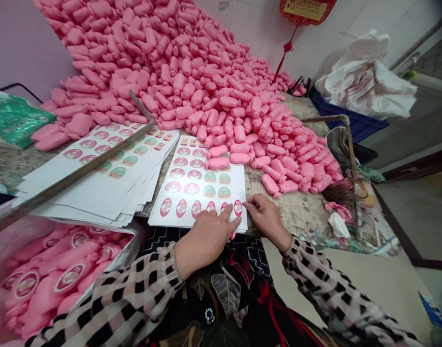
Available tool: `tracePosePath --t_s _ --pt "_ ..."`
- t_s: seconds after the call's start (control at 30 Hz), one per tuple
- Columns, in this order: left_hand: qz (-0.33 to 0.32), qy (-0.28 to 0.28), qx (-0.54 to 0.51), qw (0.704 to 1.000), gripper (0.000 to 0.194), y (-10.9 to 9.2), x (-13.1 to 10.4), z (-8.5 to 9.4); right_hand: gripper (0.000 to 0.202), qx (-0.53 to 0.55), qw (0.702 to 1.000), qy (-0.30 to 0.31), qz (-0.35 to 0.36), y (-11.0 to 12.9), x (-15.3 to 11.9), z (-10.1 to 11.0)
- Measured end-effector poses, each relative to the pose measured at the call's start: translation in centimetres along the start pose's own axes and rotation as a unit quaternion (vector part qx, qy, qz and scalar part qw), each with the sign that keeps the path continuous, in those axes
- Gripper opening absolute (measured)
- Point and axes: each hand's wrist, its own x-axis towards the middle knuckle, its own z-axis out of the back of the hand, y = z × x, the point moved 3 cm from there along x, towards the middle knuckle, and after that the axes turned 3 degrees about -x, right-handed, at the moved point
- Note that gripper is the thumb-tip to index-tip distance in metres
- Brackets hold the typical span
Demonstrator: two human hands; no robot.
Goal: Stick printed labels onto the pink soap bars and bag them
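Note:
A white sheet of stickers (pixel 202 180) lies at the table's front edge, with pink and green labels in rows and oval pink ones along the bottom. Over its lower right part rests my left hand (pixel 208 233), its fingers pointing at the oval labels. A bit of a pink bottle (pixel 233 235) shows beneath that hand, and the hand hides most of it. My right hand (pixel 266 217) is at the sheet's right edge, thumb and index finger pinched together beside the rightmost oval sticker (pixel 238 208); what they hold is too small to tell.
A large heap of pink bottles (pixel 184 72) covers the table's back. More sticker sheets (pixel 87 185) lie at left under a metal bar (pixel 72 178). Labelled bottles fill a lined box (pixel 134 241) at lower left. A metal frame (pixel 353 159) and blue crate (pixel 365 126) stand at right.

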Motion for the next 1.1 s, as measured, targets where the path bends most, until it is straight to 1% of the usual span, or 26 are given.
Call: tracePosePath --t_s 0.2,0.37,0.53,0.63,0.73,0.87,1.0,1.1 --pt "0.002 -0.008 0.0 1.0 0.041 0.1 0.0 0.1 0.014 -0.001 0.999 -0.038 -0.029 0.1 -0.4 -0.5" --pt "0.0 -0.003 0.003 1.0 0.041 0.1 0.0 0.0 0.014 -0.049 0.998 -0.046 0.005 0.7 -0.5 -0.4" --pt "-0.001 0.0 -0.001 1.0 0.043 0.2 -0.1 0.0 0.013 -0.109 0.993 -0.039 0.033 1.5 -0.7 0.5" --pt "0.004 0.001 -0.006 1.0 0.042 0.2 -0.1 0.0 0.014 -0.124 0.991 -0.03 0.043 1.7 -0.8 1.1" --pt "0.005 0.004 -0.01 1.0 0.043 0.2 -0.1 -0.1 0.012 -0.111 0.993 -0.027 0.036 1.3 -0.6 1.4" --pt "0.004 0.005 -0.012 1.0 0.043 0.2 0.0 -0.2 0.012 -0.085 0.995 -0.044 0.014 0.6 -0.2 1.2" --pt "0.004 0.007 -0.009 1.0 0.042 0.2 0.0 -0.1 0.013 -0.053 0.997 -0.038 0.036 0.5 0.0 0.7" --pt "-0.003 0.006 -0.003 1.0 0.045 0.2 -0.1 0.0 0.013 -0.04 0.997 -0.023 0.055 0.3 -0.1 0.7"
